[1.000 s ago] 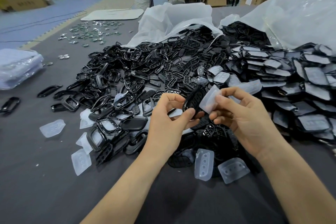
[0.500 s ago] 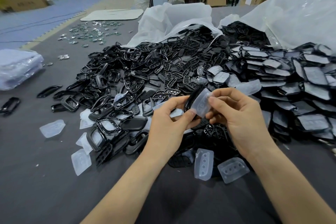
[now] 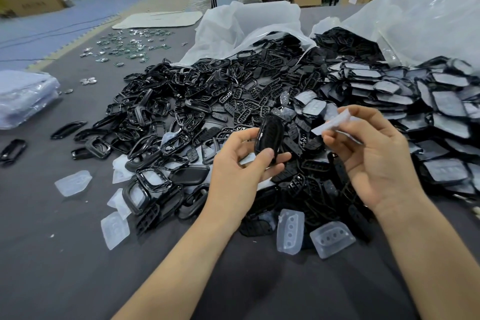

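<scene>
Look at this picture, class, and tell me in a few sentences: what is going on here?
A person works at a grey table heaped with black plastic parts. The left hand grips a black oval shell upright, while the right hand pinches a translucent pad, held apart from the shell. More translucent pads lie on the table near the wrists.

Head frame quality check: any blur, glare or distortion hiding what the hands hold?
Head view: left hand holds a black shell, sharp; right hand pinches a translucent pad, slightly smeared. Head view: glare on the plastic bag at upper right, wide-angle bending toward the edges, soft far background.
</scene>
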### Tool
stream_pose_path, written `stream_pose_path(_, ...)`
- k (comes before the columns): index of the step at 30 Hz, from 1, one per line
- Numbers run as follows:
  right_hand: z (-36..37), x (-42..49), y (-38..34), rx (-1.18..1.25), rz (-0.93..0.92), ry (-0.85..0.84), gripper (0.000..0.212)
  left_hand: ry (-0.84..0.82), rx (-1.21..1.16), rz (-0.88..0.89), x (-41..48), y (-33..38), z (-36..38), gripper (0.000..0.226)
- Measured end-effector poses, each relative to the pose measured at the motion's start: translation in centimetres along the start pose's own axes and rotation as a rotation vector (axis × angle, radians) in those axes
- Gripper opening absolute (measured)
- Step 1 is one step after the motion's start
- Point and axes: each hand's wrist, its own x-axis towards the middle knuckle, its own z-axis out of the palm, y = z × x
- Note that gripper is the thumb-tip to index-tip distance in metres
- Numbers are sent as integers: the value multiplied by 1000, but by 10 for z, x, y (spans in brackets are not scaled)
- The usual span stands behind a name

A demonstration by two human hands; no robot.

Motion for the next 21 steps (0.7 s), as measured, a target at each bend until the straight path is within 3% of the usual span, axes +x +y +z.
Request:
stream_pose_path(12, 4, -3, -1, 9, -3, -49, 18, -63, 144, 67, -2, -1, 1, 28)
stream_pose_path(21, 2, -6, -1, -183, 20, -96, 20, -62, 124, 39, -2, -1, 1, 29)
